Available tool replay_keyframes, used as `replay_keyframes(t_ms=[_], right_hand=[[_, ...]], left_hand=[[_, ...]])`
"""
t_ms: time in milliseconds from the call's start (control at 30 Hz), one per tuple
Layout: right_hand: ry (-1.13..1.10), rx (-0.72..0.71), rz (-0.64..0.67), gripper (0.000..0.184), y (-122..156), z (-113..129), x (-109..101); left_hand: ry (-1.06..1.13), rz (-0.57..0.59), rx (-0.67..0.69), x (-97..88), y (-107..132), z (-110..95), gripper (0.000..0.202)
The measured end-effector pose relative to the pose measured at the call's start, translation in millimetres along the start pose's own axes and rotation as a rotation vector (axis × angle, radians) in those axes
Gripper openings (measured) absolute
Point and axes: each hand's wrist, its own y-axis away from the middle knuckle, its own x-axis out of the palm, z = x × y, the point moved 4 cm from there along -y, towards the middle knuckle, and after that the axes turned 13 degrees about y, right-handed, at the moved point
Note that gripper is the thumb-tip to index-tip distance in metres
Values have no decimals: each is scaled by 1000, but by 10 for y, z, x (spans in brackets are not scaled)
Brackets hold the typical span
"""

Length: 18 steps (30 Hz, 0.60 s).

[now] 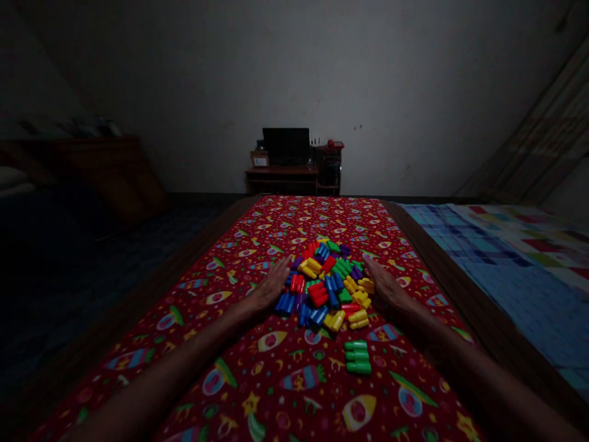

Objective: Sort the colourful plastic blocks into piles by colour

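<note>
Plastic building blocks [318, 293]: a loose, mixed heap of red, blue, yellow, green and purple pieces in the middle of the red printed cloth [288, 383], some lying across others

Hands: apart, one on each side of the heap, both open and palm-down, holding nothing

Left: your left hand [271, 287] rests flat on the cloth, its fingers reaching toward the blue and purple blocks at the heap's near-left edge

Right: your right hand [388, 287] rests flat on the cloth just beside the yellow blocks on the heap's right edge

Apart from the heap: three green blocks [357, 356] lie in a tight row nearer you, touching one another, the only pieces clearly separated so far

Left in the heap: nearly everything, with the colours mixed together and no other group visible

Around: a wooden frame [483, 319] borders the cloth, with a checked quilt [506, 270] to the right and a dark monitor [286, 145] on a small wooden desk [280, 172] far ahead
</note>
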Motion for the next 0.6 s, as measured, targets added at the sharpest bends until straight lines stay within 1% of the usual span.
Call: replay_keyframes(t_ms=[67,133,167,233,300,333,367,433,467,533,567,600], right_hand=[[-48,45,32,78,95,176,127],[-115,69,78,81,65,405,201],[-140,68,93,81,31,507,201],[-180,57,94,77,-4,636,123],[-181,49,60,69,87,658,-24],[-164,38,44,65,195,647,-99],[-135,19,36,61,340,634,-165],[-56,-72,57,57,697,643,-242],[-6,-139,65,58,880,669,-258],[78,-278,94,70,1175,750,-244],[107,-332,97,76,1262,793,-226],[127,-366,91,82,1298,830,-204]], left_hand=[[16,54,-27,204,94,-95,62],[43,37,-42,345,93,-215,60],[60,34,-31,376,82,-282,58],[61,9,3,335,98,-419,56],[-5,-25,55,202,212,-586,57],[-62,-31,103,138,310,-694,57],[-123,-1,174,106,429,-821,57],[-234,109,366,142,695,-1102,56],[-278,183,452,209,819,-1227,55],[-329,312,576,384,987,-1411,54],[-346,344,599,465,1016,-1459,52],[-361,349,602,529,1006,-1480,50]])
